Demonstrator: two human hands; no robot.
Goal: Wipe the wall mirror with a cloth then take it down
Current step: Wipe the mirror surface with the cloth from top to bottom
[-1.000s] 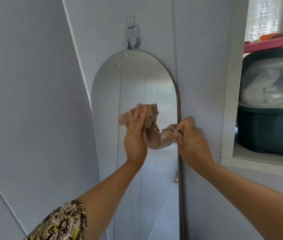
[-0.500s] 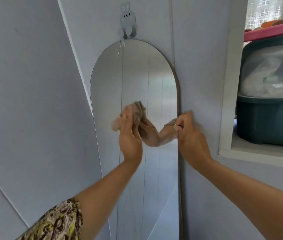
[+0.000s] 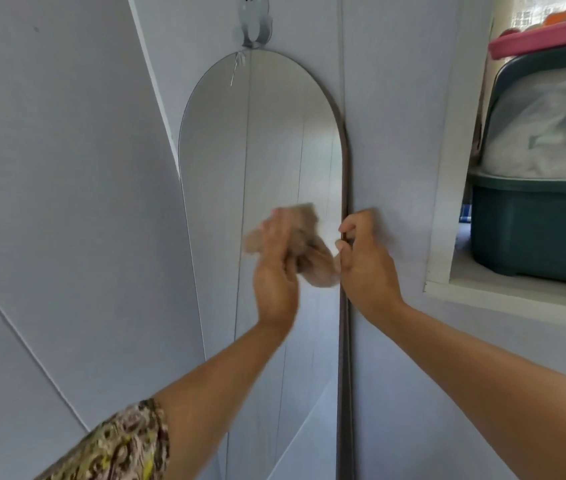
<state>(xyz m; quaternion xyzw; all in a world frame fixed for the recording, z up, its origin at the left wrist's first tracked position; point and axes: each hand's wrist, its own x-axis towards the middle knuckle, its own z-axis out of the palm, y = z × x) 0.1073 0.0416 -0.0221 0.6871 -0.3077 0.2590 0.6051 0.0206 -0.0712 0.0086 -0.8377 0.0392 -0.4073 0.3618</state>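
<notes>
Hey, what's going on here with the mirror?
A person is wiping an arched wall mirror. The left hand presses a brownish cloth against the glass around mid-height; it looks blurred, so it is probably mid-stroke. The right hand grips the mirror's right edge, likely to steady it. The mirror hangs from a bunny-shaped hook on the wall and has not been taken down yet.
</notes>
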